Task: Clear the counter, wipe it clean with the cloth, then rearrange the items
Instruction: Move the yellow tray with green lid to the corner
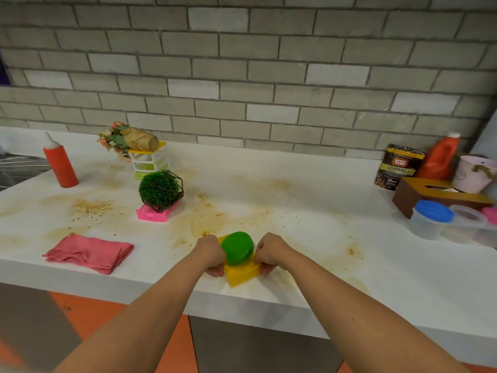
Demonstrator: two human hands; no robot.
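Holding yellow container (240,275), left hand (212,251), right hand (271,251), "Great Taste GRANULES" pouch (398,166)

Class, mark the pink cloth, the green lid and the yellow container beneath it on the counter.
pink cloth (90,253): head view, middle of its folded top layer.
green lid (237,247): head view, centre of its round top.
yellow container (240,276): head view, its bare near corner.
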